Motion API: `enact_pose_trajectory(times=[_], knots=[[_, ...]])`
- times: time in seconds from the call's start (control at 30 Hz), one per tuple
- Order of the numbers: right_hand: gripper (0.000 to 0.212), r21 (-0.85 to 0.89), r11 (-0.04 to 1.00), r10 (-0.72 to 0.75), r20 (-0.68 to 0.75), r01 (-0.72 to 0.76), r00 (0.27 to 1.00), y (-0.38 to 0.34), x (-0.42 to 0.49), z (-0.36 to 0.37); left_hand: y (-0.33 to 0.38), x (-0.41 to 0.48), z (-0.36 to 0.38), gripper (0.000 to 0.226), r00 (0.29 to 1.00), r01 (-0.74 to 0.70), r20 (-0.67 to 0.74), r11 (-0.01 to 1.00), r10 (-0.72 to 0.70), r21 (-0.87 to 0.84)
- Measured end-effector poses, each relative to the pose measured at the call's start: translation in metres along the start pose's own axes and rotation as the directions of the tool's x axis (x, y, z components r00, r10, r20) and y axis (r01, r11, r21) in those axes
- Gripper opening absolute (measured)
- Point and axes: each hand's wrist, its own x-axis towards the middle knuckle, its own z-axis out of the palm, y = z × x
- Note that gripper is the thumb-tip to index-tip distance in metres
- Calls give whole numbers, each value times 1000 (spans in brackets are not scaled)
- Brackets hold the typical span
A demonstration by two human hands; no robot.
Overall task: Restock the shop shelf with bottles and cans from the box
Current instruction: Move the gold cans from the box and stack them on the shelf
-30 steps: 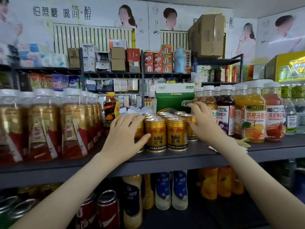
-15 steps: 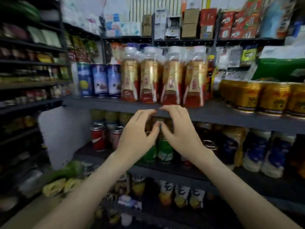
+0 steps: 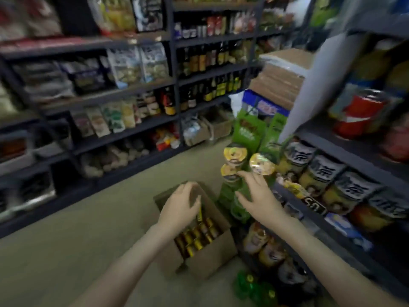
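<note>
Aisle view was motion-blurred throughout. An open cardboard box [image 3: 208, 260] sat on the pale floor [image 3: 88, 240], near and just left of the right-hand shelf [image 3: 354, 151]. Inside it, gold cans [image 3: 197, 237] stood upright in tight rows, filling the near part of the box. The left hand [image 3: 180, 207] hovered palm-down over the far half of the box, fingers together and loosely bent, gripping nothing; whether it touched the cans could not be told. The right hand [image 3: 260, 201] was held to the right of the box, fingers spread and empty, in front of a green wrapped pack [image 3: 230, 191]; contact with the pack could not be judged. Yellow-topped tubs [image 3: 235, 154] showed just beyond the fingertips of the right hand. On the right-hand shelf, jars with grey printed lids [image 3: 318, 173] lay in a row on a lower tier, and a red can [image 3: 363, 111] stood on the tier above. Farther along the aisle, green cartons [image 3: 247, 131] stood on the floor, a blue and white carton [image 3: 263, 105] behind them, and a stack of brown cartons [image 3: 281, 80] behind that. Across the aisle on the left, dark shelving [image 3: 174, 85] carried snack bags [image 3: 124, 67] and rows of dark bottles [image 3: 205, 60].
</note>
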Motion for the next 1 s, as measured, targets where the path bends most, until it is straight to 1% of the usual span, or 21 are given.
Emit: enact_pose_trajectory(times=[0.07, 0.13, 0.23, 0.3, 0.37, 0.5, 0.53, 0.6, 0.67, 0.7, 0.73, 0.83, 0.9, 1.0], knots=[[52, 25, 998, 51, 122, -55, 991, 12, 22, 40, -46, 0, 6, 36, 989, 142, 26, 989, -143, 25], [53, 64, 990, 106, 233, -124, 967, 25, 45, 77, -85, 1, 13, 35, 965, 253, 63, 967, -255, 38], [56, 90, 970, 172, 401, -225, 900, 49, 85, 137, -140, 16, 35, 36, 910, 393, 110, 917, -399, 73], [58, 80, 954, 224, 459, -290, 860, 63, 94, 169, -163, 18, 47, 39, 874, 454, 139, 884, -466, 111], [59, 59, 938, 258, 538, -341, 803, 92, 117, 218, -196, 28, 71, 40, 822, 537, 159, 837, -547, 104], [60, -102, 915, 349, 684, -390, 641, 145, 144, 325, -270, 36, 139, 43, 716, 669, 181, 737, -674, 94], [62, -147, 901, 384, 708, -408, 592, 159, 144, 355, -291, 36, 162, 44, 699, 686, 187, 721, -691, 102], [63, -214, 882, 425, 746, -419, 513, 189, 145, 416, -329, 44, 212, 44, 655, 714, 250, 693, -713, 106], [65, -248, 871, 448, 757, -425, 476, 215, 146, 477, -364, 53, 264, 43, 623, 736, 306, 672, -720, 80], [66, -252, 865, 454, 760, -433, 464, 228, 147, 507, -381, 57, 291, 44, 617, 738, 328, 670, -716, 76], [67, -244, 866, 450, 762, -437, 465, 243, 146, 537, -398, 62, 318, 45, 627, 722, 336, 686, -703, 87], [69, -240, 859, 463, 743, -452, 484, 287, 149, 617, -449, 76, 388, 51, 677, 629, 369, 761, -636, 158], [72, -264, 834, 504, 721, -484, 475, 314, 148, 659, -474, 84, 421, 57, 700, 581, 359, 784, -618, 217], [82, -264, 809, 523, 731, -525, 438, 352, 147, 712, -506, 93, 456, 63, 702, 521, 353, 784, -618, 337]])
